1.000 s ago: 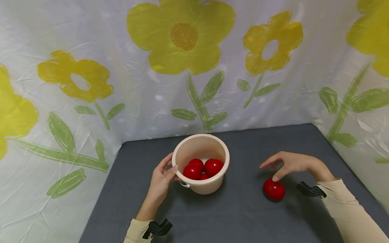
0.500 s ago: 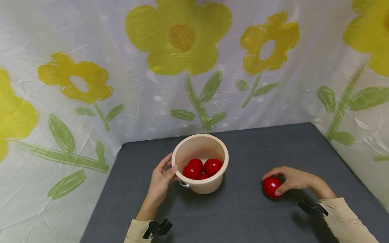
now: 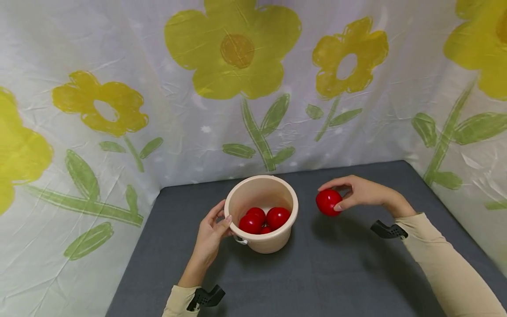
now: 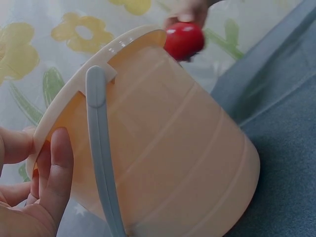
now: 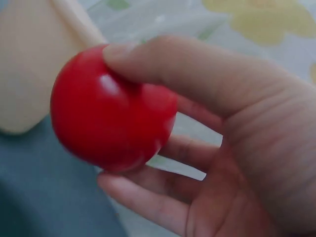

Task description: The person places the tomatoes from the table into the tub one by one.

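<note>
A cream bucket (image 3: 273, 242) stands on the dark cloth with several glossy red apples (image 3: 250, 223) lying inside. My left hand (image 3: 209, 235) pinches its rim on the left side, thumb over the edge; the left wrist view shows the fingers (image 4: 60, 153) against the outer wall beside the grey handle (image 4: 101, 148). To the right of the bucket, my right hand (image 3: 362, 193) holds another red apple (image 3: 328, 202) above the table. Up close, the right wrist view shows the thumb (image 5: 163, 61) on one side of this apple and fingers on the other.
A dark grey cloth (image 3: 317, 281) covers the table. Behind it and at both sides hangs a pale curtain (image 3: 190, 145) printed with yellow flowers. A black wrist camera (image 3: 388, 230) sits on the right wrist, and another black camera (image 3: 207, 297) on the left.
My right hand came down over the apple on the cloth, gripped it, lifted it and moved it left and away from me, towards the bucket. The left hand and bucket stay put.
</note>
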Demonstrator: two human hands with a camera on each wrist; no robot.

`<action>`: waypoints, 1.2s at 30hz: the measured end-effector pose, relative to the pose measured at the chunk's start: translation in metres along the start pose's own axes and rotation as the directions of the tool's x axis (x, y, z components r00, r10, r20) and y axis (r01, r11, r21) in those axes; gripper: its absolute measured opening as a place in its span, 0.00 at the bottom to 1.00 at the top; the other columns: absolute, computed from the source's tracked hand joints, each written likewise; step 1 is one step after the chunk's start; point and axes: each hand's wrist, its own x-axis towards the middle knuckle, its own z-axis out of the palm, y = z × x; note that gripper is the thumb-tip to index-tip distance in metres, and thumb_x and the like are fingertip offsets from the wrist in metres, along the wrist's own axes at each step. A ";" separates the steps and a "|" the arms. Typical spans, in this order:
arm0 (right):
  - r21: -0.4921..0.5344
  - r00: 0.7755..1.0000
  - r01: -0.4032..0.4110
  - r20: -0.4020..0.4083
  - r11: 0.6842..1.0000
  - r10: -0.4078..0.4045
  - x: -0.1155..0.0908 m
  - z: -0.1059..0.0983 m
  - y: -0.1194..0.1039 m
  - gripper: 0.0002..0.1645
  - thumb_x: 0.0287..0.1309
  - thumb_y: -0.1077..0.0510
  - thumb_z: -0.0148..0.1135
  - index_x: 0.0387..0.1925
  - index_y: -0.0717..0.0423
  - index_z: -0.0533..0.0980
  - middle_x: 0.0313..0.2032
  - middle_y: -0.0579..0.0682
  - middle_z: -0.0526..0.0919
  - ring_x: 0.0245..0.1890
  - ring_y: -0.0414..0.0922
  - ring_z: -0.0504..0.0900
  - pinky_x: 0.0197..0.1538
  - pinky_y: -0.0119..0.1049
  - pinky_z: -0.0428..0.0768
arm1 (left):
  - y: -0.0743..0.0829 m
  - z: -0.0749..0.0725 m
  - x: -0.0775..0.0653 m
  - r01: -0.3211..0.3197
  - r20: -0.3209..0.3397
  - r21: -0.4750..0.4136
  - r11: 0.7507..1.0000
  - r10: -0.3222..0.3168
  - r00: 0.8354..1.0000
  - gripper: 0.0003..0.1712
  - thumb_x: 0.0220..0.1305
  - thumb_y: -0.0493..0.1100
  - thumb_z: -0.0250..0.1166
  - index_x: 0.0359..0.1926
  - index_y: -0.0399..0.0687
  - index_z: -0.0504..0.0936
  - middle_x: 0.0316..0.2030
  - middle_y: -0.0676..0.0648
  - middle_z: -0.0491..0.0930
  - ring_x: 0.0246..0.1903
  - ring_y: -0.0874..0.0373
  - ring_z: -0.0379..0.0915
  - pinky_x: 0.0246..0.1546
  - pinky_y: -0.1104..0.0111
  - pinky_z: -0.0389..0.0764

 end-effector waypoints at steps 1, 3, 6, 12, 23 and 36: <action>0.017 1.000 0.000 0.005 1.000 0.000 0.007 -0.004 -0.005 0.33 0.58 0.60 0.69 0.65 0.53 0.71 0.63 0.61 0.73 0.52 0.47 0.82 0.49 0.40 0.86 | 0.000 0.000 0.000 0.001 0.002 0.001 1.000 -0.001 1.000 0.34 0.69 0.30 0.58 0.73 0.40 0.60 0.48 0.44 0.66 0.31 0.66 0.79 0.30 0.75 0.83; 0.045 1.000 0.009 0.019 0.999 -0.010 0.022 -0.012 -0.015 0.34 0.59 0.61 0.68 0.66 0.53 0.70 0.64 0.61 0.72 0.53 0.50 0.81 0.49 0.43 0.86 | 0.001 0.000 0.000 0.007 0.001 0.004 1.000 -0.007 1.000 0.34 0.68 0.30 0.58 0.73 0.40 0.60 0.47 0.45 0.66 0.32 0.66 0.79 0.30 0.75 0.83; 0.049 0.999 0.024 0.044 0.998 -0.026 0.045 -0.022 -0.029 0.36 0.58 0.60 0.68 0.68 0.55 0.68 0.65 0.60 0.72 0.55 0.51 0.79 0.51 0.44 0.86 | 0.001 0.001 0.000 0.014 -0.002 0.007 1.000 -0.014 1.000 0.34 0.68 0.30 0.58 0.73 0.40 0.61 0.46 0.46 0.67 0.31 0.67 0.79 0.30 0.75 0.83; -0.006 0.993 0.070 0.094 0.998 -0.069 0.091 -0.026 -0.053 0.37 0.56 0.57 0.69 0.67 0.53 0.70 0.64 0.56 0.75 0.58 0.52 0.76 0.54 0.44 0.84 | 0.000 -0.001 0.000 0.001 -0.004 0.006 1.000 0.000 1.000 0.34 0.68 0.30 0.59 0.73 0.39 0.61 0.47 0.44 0.67 0.31 0.66 0.80 0.30 0.75 0.83; 0.029 0.964 0.067 0.257 0.997 -0.072 0.157 -0.007 -0.081 0.34 0.56 0.58 0.67 0.66 0.51 0.71 0.61 0.52 0.78 0.61 0.52 0.75 0.57 0.45 0.82 | 0.001 -0.001 -0.001 -0.013 0.015 -0.008 1.000 0.013 1.000 0.33 0.68 0.28 0.57 0.72 0.38 0.60 0.50 0.39 0.67 0.29 0.67 0.78 0.30 0.75 0.83; -0.020 0.887 0.059 0.459 0.998 -0.043 0.198 0.018 -0.089 0.36 0.56 0.60 0.68 0.67 0.56 0.70 0.63 0.53 0.77 0.58 0.50 0.78 0.59 0.44 0.82 | -0.001 -0.002 0.000 0.010 0.007 -0.009 1.000 -0.010 1.000 0.33 0.68 0.30 0.58 0.73 0.39 0.60 0.51 0.38 0.67 0.31 0.66 0.79 0.31 0.74 0.84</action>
